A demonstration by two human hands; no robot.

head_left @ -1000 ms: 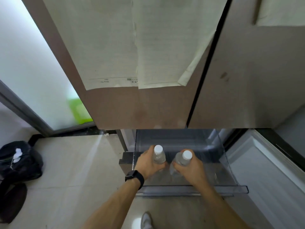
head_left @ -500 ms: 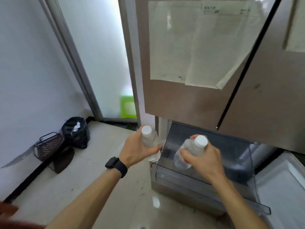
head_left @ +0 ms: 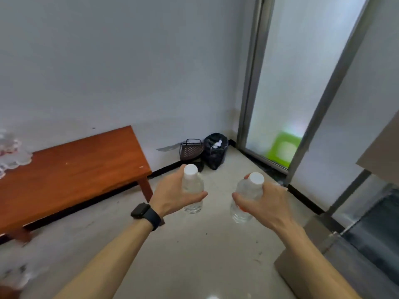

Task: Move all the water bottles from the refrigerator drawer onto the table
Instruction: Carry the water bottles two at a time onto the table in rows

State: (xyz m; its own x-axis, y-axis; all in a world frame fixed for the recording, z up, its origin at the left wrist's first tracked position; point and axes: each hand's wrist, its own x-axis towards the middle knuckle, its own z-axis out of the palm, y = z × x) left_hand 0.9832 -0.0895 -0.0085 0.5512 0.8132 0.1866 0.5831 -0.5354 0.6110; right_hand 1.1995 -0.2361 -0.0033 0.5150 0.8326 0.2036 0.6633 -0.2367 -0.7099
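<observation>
My left hand (head_left: 172, 194) grips a clear water bottle (head_left: 192, 184) with a white cap, held upright above the floor. My right hand (head_left: 262, 201) grips a second clear water bottle (head_left: 246, 192) with a white cap, tilted a little to the right. Both bottles hang in the air in the middle of the view. A low brown wooden table (head_left: 71, 173) stands against the wall at the left, some way from both hands. The open refrigerator drawer (head_left: 373, 231) shows at the lower right edge, its inside dark.
A white lace cloth (head_left: 10, 152) lies on the table's left end. A black bag (head_left: 214, 151) and a dark wire basket (head_left: 191, 148) sit in the corner by a frosted glass door (head_left: 278, 83). Pale tiled floor (head_left: 194, 255) stretches between me and the table.
Both hands have lifted the bottles out of the drawer. My view has swung left from the refrigerator to the wall and the wooden table, with the bottles carried along.
</observation>
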